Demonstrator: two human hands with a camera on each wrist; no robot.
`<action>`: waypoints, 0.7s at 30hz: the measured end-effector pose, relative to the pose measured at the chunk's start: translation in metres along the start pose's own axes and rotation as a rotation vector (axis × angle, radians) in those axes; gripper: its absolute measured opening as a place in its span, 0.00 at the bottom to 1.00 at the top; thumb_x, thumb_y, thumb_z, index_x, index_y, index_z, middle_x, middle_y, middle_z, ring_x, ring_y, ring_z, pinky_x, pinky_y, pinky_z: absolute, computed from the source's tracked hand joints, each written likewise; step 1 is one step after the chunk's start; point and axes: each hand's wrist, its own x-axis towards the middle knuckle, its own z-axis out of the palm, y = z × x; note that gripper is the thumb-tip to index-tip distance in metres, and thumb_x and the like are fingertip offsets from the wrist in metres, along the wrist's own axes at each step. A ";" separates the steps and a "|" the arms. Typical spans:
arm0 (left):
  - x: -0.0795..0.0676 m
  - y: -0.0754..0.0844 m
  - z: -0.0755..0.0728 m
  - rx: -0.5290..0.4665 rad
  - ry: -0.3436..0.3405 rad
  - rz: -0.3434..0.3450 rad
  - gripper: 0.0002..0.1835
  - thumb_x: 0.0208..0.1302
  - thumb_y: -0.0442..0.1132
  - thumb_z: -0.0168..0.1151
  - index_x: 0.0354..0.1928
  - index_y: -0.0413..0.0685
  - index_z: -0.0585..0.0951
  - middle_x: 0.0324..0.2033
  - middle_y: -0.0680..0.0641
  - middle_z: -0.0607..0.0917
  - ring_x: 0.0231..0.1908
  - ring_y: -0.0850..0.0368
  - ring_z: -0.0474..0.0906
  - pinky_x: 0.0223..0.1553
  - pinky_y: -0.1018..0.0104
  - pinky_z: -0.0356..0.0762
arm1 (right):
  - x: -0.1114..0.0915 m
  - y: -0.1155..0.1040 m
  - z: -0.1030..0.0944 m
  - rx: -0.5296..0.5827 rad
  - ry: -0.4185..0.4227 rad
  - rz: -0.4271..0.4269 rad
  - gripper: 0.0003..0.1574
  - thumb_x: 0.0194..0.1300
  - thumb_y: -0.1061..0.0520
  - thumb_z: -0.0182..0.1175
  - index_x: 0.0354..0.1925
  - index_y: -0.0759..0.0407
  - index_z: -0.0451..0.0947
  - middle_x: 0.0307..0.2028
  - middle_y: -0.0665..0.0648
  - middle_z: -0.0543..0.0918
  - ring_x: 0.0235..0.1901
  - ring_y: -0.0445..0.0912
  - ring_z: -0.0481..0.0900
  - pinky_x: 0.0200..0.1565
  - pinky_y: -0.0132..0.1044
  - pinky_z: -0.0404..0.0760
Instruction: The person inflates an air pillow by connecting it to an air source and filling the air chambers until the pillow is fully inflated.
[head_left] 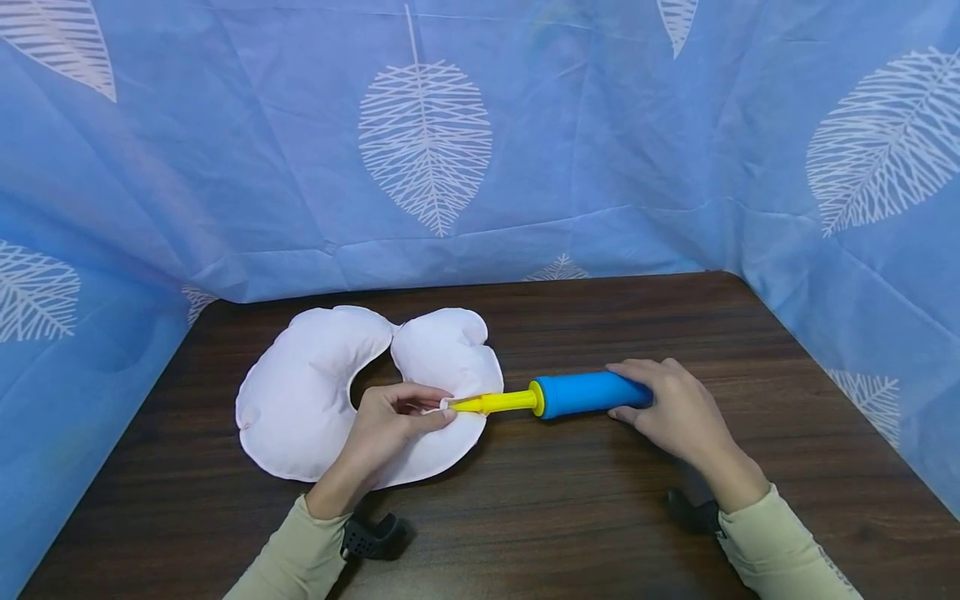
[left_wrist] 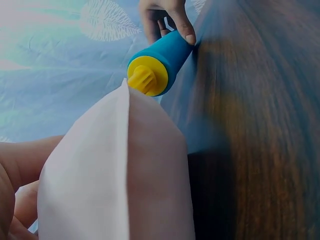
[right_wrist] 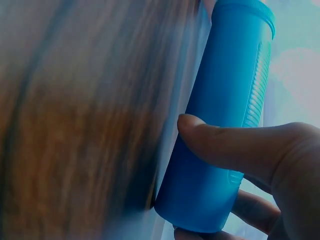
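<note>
A pale pink, U-shaped inflatable neck pillow (head_left: 288,400) lies puffed up on the left half of the table. My left hand (head_left: 384,421) reaches over its right arm and pinches the small whitish valve (head_left: 445,403) between thumb and fingers. Meeting the valve is the tapered yellow tip of a blue hand pump (head_left: 585,393), whose yellow shaft crosses the pillow. My right hand (head_left: 678,408) grips the pump's far end, thumb on one side and fingers on the other. In the left wrist view, the pillow's seamed edge hides the pump's tip.
The dark wood-grain table (head_left: 570,517) extends around both things. Blue cloth (head_left: 600,125) with white leaf prints hangs along the back and both sides. Black wrist devices (head_left: 375,536) stick out beneath the light sleeves (head_left: 296,554), close over the table.
</note>
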 end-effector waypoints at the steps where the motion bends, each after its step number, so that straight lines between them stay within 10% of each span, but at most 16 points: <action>1: 0.000 0.000 0.000 0.002 0.001 -0.004 0.12 0.58 0.34 0.81 0.45 0.45 0.94 0.38 0.46 0.95 0.42 0.59 0.85 0.44 0.71 0.79 | 0.000 -0.001 0.001 -0.004 0.001 -0.003 0.39 0.57 0.56 0.83 0.66 0.54 0.84 0.63 0.65 0.87 0.55 0.63 0.81 0.52 0.66 0.82; 21: -0.001 0.003 0.001 0.008 -0.001 0.004 0.13 0.57 0.35 0.82 0.46 0.45 0.94 0.40 0.45 0.95 0.40 0.58 0.84 0.44 0.72 0.78 | -0.001 0.041 -0.021 -0.071 -0.050 0.201 0.40 0.60 0.49 0.80 0.69 0.48 0.82 0.65 0.76 0.80 0.58 0.76 0.79 0.41 0.71 0.81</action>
